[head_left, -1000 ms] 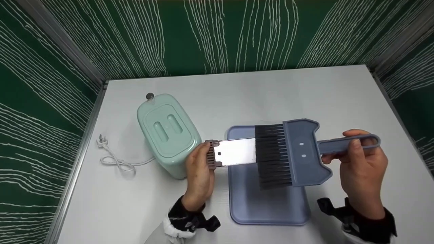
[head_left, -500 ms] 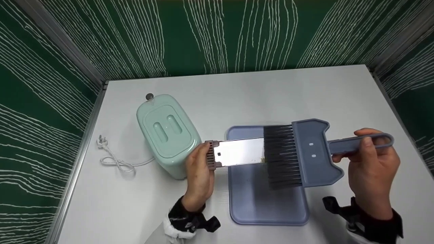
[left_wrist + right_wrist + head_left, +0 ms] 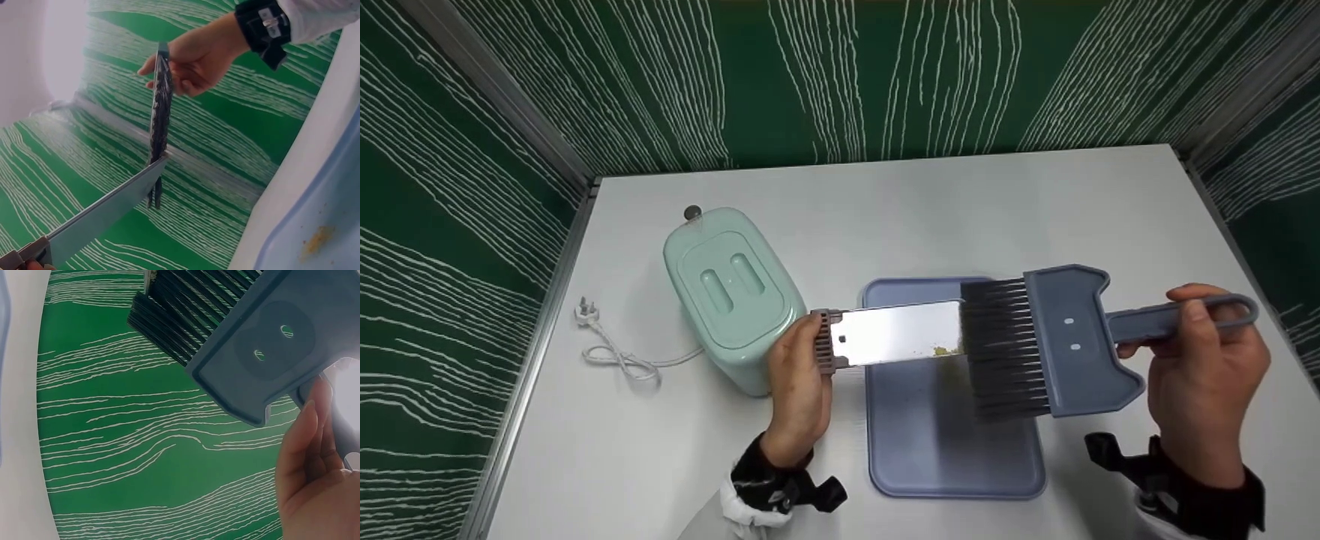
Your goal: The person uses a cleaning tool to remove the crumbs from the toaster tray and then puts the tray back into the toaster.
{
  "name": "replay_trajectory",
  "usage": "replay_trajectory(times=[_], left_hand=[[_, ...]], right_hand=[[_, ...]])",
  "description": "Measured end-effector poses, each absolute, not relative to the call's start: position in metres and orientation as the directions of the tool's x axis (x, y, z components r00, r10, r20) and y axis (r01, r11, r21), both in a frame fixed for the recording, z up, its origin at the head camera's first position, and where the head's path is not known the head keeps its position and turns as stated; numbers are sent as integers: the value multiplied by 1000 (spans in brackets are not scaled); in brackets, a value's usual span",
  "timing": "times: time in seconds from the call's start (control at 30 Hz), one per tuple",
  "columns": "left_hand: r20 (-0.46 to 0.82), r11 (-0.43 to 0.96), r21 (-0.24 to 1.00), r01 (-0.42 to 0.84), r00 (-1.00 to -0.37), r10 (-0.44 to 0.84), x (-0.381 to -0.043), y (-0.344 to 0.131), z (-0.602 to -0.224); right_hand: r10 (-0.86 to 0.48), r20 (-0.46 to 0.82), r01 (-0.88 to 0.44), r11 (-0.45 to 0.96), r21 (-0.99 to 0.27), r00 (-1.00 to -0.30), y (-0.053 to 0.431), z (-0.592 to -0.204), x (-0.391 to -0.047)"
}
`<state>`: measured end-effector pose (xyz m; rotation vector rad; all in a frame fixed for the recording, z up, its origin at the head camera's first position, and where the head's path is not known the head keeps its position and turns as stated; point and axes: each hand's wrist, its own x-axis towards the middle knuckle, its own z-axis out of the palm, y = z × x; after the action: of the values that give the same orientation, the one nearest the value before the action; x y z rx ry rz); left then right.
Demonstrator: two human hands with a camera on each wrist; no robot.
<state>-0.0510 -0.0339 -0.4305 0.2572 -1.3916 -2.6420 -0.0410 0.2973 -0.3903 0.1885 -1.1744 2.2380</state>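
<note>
My left hand pinches the brown slotted end of a shiny metal crumb tray, held out level to the right. Yellowish crumbs lie along its near edge by the far end. In my right hand, the handle of a blue-grey brush is gripped, thumb on top. Its dark bristles overlap the metal's right end; the left wrist view has them against that tip. Below both is a blue-grey plastic tray, where yellow crumbs appear in the left wrist view.
A mint-green toaster with its lid on stands left of the left hand. Its white cord and plug lie on the white table. Green walls with white lines enclose the back and sides.
The right hand has drawn the brush rightward along the metal crumb tray, uncovering more of the plate and the crumbs on it. The left hand has stayed almost still.
</note>
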Motion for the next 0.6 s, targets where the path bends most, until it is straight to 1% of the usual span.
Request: replay_trajectory(times=[0.37,0.53,0.6], left_hand=[[-92,-548,835,44,-972,-218,-51,-35,-430],[-87,-546,837,48,-972,-220,-51,-35,-431],[-85,-548,835,50,-972,-219,-50,-35,-431]], right_hand=[[508,353,-568,-366,-737,-786,300,-387,-40],[558,335,-567,-313,-762,-759,299,-385,-38],[578,328,-575,-317,-754,-748,298,-385,-37]])
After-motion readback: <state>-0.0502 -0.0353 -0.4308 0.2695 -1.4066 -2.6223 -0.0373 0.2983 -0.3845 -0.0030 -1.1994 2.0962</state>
